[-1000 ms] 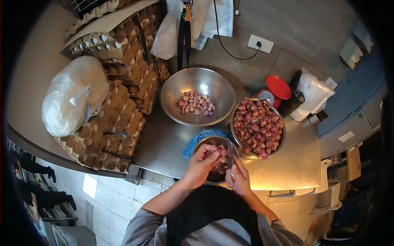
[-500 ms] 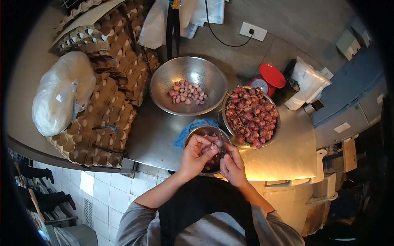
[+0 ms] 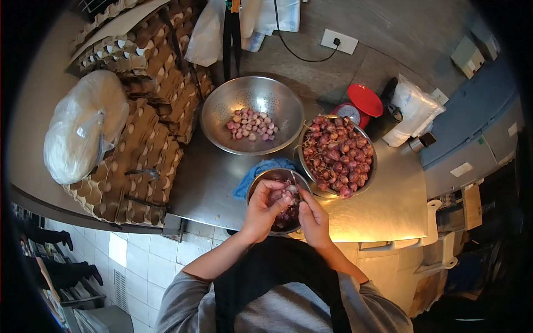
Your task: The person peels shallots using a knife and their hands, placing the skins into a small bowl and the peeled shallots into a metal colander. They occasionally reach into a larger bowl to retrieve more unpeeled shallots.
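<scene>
Over a small steel bowl (image 3: 256, 178), my left hand (image 3: 262, 210) is closed around a partly peeled shallot (image 3: 291, 190). My right hand (image 3: 314, 221) grips a small knife (image 3: 293, 177), its narrow blade showing above the shallot and its handle hidden in my fingers. Dark peelings lie inside the bowl below my hands. Behind it stands a steel colander (image 3: 214, 130) with peeled pink shallots (image 3: 251, 124) at its bottom. To the right, a steel bowl is heaped with unpeeled red shallots (image 3: 337, 155).
A blue cloth (image 3: 261, 170) lies beside the small bowl on the steel table (image 3: 383, 213). A red scale (image 3: 365, 101) stands behind the heaped bowl. Stacked egg trays (image 3: 133, 155) and a plastic-wrapped bundle (image 3: 83, 127) fill the left. Another person's legs (image 3: 61, 272) show at lower left.
The knife blade has turned from facing up broadly beside my right hand to a thin line above the shallot. My right fingers have come closer to my left hand.
</scene>
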A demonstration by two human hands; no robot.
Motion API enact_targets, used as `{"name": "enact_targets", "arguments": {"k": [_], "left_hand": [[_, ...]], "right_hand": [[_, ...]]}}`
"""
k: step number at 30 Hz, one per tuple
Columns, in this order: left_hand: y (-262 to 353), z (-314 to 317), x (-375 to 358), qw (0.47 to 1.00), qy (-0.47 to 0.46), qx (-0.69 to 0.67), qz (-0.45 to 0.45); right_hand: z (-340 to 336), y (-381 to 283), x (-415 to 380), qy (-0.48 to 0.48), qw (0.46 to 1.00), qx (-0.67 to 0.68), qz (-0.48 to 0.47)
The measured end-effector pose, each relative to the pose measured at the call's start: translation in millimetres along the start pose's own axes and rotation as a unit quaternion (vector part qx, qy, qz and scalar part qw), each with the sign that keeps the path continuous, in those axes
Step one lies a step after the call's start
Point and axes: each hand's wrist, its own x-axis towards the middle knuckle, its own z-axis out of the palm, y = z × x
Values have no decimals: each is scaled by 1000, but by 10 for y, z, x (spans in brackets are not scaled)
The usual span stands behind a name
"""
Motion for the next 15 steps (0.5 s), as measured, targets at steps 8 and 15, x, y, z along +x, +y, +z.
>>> {"name": "enact_targets", "arguments": {"k": [8, 15], "left_hand": [[-199, -278, 57, 996, 18, 60, -65], [-234, -135, 58, 991, 11, 108, -78]], "right_hand": [[-31, -39, 51, 31, 979, 163, 117], [-2, 28, 37, 7, 999, -41, 24]]}}
